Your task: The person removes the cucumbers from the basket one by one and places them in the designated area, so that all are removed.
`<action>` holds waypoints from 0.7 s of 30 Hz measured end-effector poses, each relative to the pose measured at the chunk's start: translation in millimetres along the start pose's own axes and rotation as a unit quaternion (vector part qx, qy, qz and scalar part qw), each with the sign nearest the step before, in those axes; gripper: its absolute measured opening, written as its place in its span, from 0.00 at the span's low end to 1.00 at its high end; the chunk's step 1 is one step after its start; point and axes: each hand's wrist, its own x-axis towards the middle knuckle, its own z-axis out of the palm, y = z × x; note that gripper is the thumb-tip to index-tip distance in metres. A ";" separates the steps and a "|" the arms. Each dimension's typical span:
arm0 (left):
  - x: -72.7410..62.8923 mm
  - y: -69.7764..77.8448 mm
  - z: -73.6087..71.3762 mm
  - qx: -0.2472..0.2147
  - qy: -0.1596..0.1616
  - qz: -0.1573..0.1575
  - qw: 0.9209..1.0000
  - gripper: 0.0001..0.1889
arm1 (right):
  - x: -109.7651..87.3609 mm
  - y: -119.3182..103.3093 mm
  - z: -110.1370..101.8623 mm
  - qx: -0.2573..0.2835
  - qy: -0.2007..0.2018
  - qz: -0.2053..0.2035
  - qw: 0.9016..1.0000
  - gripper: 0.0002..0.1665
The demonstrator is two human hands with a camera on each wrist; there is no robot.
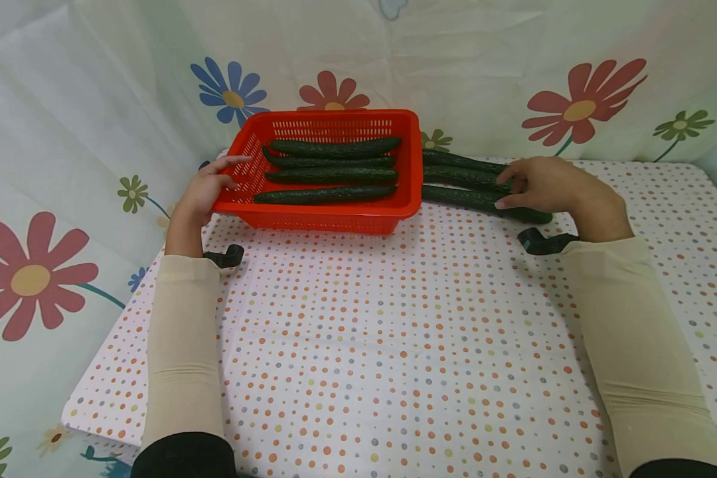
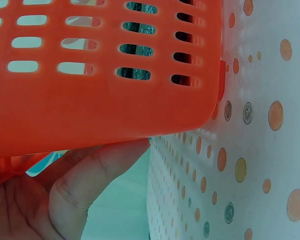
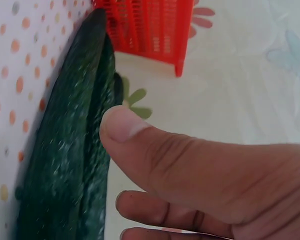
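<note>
left hand point(image 1: 200, 194) grips red basket point(image 1: 311, 211), left rim; right hand point(image 1: 546, 186), fingers loose, over three cucumbers point(image 1: 461, 176) right of basket, four cucumbers point(image 1: 331, 175) inside. packed close: a careless pinch might roll a neighbour.

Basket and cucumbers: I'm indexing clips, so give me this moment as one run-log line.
left hand: holds basket end | right hand: at three cucumbers on table, contact unclear | inside basket: four cucumbers

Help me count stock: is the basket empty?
Not empty: the head view shows four cucumbers lying side by side in the basket.
</note>
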 end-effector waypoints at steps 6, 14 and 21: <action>0.0 0.4 0.9 -0.005 0.001 -0.004 1.000 0.27 | -3.5 -17.7 -2.5 -0.008 0.005 -0.018 1.000 0.31; 1.0 -0.5 0.7 -0.012 0.004 -0.005 1.000 0.27 | -5.1 -49.8 0.8 -0.015 0.032 -0.060 0.998 0.24; -1.4 1.7 1.2 -0.010 0.002 -0.002 1.000 0.27 | -9.8 -78.5 7.7 -0.039 0.089 -0.102 0.990 0.13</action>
